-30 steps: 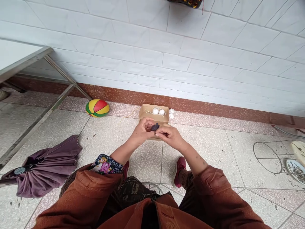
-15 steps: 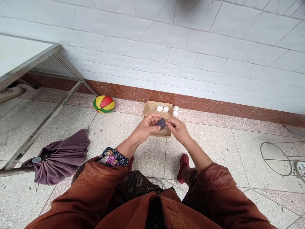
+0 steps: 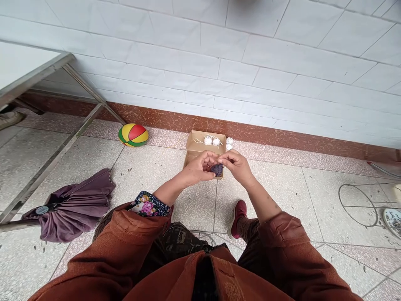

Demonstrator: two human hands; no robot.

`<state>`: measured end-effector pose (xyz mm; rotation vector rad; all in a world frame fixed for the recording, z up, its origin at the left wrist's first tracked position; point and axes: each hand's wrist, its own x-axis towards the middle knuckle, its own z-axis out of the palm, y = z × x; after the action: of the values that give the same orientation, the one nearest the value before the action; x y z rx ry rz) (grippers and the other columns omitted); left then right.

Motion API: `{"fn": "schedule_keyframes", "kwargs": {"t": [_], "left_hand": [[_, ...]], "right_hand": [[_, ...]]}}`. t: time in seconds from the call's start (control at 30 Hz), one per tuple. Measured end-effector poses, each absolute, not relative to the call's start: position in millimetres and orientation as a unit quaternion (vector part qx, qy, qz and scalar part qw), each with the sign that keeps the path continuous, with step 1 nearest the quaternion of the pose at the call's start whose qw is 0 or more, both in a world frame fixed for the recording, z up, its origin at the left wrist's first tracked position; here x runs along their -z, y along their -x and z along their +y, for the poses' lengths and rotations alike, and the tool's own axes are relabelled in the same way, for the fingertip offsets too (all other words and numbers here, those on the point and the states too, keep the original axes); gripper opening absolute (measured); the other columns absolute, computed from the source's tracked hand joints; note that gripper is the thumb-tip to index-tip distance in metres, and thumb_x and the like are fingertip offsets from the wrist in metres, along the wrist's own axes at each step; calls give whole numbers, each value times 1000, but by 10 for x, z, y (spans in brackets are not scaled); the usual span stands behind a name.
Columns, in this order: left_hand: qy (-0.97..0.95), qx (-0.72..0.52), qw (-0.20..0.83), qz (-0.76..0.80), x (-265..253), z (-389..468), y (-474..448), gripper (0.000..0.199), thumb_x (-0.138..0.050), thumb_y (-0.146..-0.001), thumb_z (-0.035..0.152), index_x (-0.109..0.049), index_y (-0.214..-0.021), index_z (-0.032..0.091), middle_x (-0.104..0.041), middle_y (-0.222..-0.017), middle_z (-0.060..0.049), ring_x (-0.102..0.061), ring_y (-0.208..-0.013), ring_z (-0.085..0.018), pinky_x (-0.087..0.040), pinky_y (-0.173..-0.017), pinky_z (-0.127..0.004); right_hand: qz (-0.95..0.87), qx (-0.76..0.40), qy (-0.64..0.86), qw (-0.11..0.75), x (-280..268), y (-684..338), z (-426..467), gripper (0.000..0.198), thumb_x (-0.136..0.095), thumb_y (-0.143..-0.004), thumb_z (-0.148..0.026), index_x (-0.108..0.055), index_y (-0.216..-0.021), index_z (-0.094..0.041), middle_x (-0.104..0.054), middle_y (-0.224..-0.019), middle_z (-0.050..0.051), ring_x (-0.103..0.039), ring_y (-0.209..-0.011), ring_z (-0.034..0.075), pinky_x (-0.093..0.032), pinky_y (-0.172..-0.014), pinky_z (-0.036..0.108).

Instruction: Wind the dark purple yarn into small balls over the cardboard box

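A small dark purple-grey ball of yarn [image 3: 216, 169] sits in the fingers of my left hand [image 3: 198, 169], which are curled around it. Just above the ball, the thumb and fingertips of my right hand [image 3: 236, 165] are pinched together; the strand between them is too fine to make out clearly. Beneath both hands stands an open cardboard box [image 3: 190, 144] on the floor, its front part mostly hidden by my hands. White yarn balls [image 3: 208, 139] with loose strands lie in its back part. More white balls [image 3: 229, 141] are beside the box on the right.
A red, yellow and green ball [image 3: 133, 134] lies by the wall, near a metal-legged table [image 3: 70, 62]. A folded purple umbrella [image 3: 77, 209] is on the floor at left. At right stands a wire ring frame [image 3: 357, 205]. Someone's shoe [image 3: 11, 119] shows under the table.
My right hand has moved up and over toward my left hand, above the yarn ball. The ball has shifted slightly lower and right in my left fingers. The view has shifted a little.
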<state>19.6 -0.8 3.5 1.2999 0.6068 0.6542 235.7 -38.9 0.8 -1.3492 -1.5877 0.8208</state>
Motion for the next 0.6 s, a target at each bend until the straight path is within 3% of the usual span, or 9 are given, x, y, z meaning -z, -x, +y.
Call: {"fn": "schedule_keyframes", "kwargs": {"t": [0.17,0.37,0.6], "left_hand": [[-516,-349,732,278,-73,39,-171,56,-89,-70,20,-63,-120,22,-75,-106,-4,-70,-96,-17,-52,-90,-35],[-502,-397,669,376,-16,112,-137,44,-85,-67,18,-63,-104,20,-73,-96,0,-66,-87,-14,-50,-88,-33],[-599,-348,628,355,36,28,-62,60,-87,-61,13,-59,-113,23,-65,-84,5,-63,-77,-13,-48,-77,-31]], "right_hand": [[-605,-348,575,427,150,-2313,-368,25,-69,-102,-44,-72,-88,-24,-68,-83,1,-60,-77,19,-50,-75,32],[-721,-319,483,381,64,-2158,-499,21,-64,-105,-36,-74,-90,-25,-71,-88,4,-64,-84,21,-53,-82,35],[-735,-324,460,378,-68,-2195,-450,28,-69,-106,-48,-77,-90,-27,-73,-87,4,-66,-84,21,-55,-83,36]]}}
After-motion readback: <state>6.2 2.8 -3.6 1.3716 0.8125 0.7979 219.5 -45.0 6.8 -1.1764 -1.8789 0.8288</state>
